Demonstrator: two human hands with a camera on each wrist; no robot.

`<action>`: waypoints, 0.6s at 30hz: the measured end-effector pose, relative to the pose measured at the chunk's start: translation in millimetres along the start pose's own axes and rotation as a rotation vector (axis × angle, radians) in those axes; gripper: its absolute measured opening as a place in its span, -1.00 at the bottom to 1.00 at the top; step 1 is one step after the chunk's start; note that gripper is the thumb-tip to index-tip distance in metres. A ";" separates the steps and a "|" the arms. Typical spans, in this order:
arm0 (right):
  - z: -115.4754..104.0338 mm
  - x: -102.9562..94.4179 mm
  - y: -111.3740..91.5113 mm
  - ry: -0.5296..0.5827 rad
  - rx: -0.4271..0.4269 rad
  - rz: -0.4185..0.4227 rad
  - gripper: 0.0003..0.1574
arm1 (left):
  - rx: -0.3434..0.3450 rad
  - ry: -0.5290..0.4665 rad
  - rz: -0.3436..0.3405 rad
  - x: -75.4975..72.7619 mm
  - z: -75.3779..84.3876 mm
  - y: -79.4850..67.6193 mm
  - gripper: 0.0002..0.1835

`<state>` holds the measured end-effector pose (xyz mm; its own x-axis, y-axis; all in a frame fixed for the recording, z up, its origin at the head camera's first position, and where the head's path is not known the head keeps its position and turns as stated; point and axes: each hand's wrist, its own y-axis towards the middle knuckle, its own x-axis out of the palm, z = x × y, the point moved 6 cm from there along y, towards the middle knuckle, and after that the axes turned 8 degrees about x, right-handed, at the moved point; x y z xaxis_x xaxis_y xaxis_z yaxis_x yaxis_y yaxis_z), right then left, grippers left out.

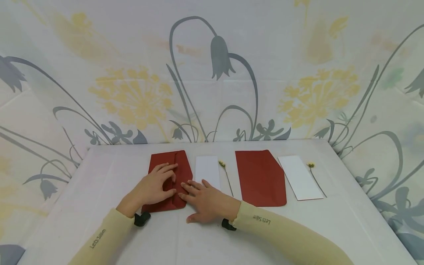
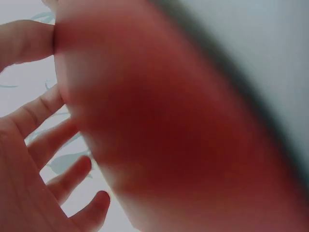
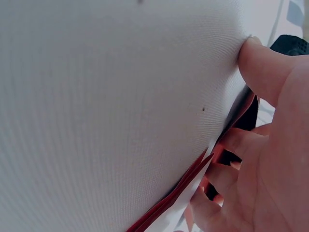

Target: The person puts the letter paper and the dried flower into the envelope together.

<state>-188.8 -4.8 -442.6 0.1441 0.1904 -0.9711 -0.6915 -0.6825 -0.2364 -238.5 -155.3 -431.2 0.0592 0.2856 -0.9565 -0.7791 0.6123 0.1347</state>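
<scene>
A dark red envelope (image 1: 181, 162) lies at the left of the row on the white table, with a creased flap along its right part. My left hand (image 1: 153, 187) rests on it, fingertips near the flap's fold line and thumb lower down. In the left wrist view, the fingers (image 2: 53, 140) are spread along the red paper's edge. My right hand (image 1: 207, 200) lies palm down with its fingertips on the envelope's right edge. A white card (image 1: 207, 167) lies beside the envelope, its lower end covered by the right hand.
To the right are a dried yellow flower on a stem (image 1: 225, 171), a second red envelope (image 1: 260, 178), another white card (image 1: 299, 178) and a second dried flower (image 1: 311, 165). A flower-printed cloth (image 1: 198, 92) stands behind the table (image 1: 116, 165).
</scene>
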 end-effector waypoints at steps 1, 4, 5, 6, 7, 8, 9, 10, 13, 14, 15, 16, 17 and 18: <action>-0.1 -0.1 -0.1 0.000 0.001 0.000 -0.04 | 0.004 0.004 -0.005 -0.2 -0.2 0.2 -0.78; -0.4 0.0 -0.2 0.004 0.002 -0.003 -0.04 | 0.013 0.023 -0.024 -1.5 -0.2 0.8 -0.79; -0.5 0.4 -0.1 0.005 0.001 -0.003 -0.04 | 0.018 0.030 -0.024 -2.3 -0.2 1.1 -0.78; -0.7 0.5 -0.1 0.008 0.000 -0.003 -0.04 | 0.023 0.031 -0.021 -3.6 0.0 1.5 -0.79; -0.8 0.9 0.2 0.009 0.000 -0.005 -0.03 | 0.029 0.034 -0.016 -5.0 -0.1 1.8 -0.79; -0.9 1.1 0.3 0.011 -0.001 -0.006 -0.03 | 0.036 0.040 -0.011 -6.1 -0.5 2.3 -0.79; -0.9 1.2 0.5 0.010 0.000 -0.006 -0.03 | 0.045 0.044 -0.005 -7.3 -1.0 2.8 -0.78; -0.9 1.1 0.6 0.010 0.001 -0.007 -0.03 | 0.053 0.046 0.001 -8.6 -1.6 3.3 -0.76; -0.3 0.0 0.3 0.011 0.006 -0.006 -0.03 | 0.100 0.046 0.009 -11.7 -1.9 5.0 -0.70; 0.0 -0.2 0.1 0.011 0.007 -0.005 -0.03 | 0.118 0.045 0.009 -12.3 -2.1 5.7 -0.69; 0.1 -0.2 0.1 0.013 0.007 -0.004 -0.03 | 0.136 0.046 0.006 -12.7 -2.5 6.5 -0.68; 0.2 -0.1 -0.1 0.017 0.008 -0.005 -0.02 | 0.153 0.046 0.002 -13.4 -2.7 7.1 -0.68; 0.2 0.1 0.0 0.019 0.006 -0.004 -0.02 | 0.169 0.047 -0.003 -14.1 -2.8 7.9 -0.67; 0.1 0.5 0.2 0.019 0.005 -0.004 -0.02 | 0.181 0.046 -0.011 -14.5 -3.0 8.7 -0.66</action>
<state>-188.9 -4.8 -443.2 0.1605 0.1793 -0.9706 -0.6944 -0.6783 -0.2401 -248.0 -156.3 -417.0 0.0353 0.2466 -0.9685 -0.6531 0.7392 0.1645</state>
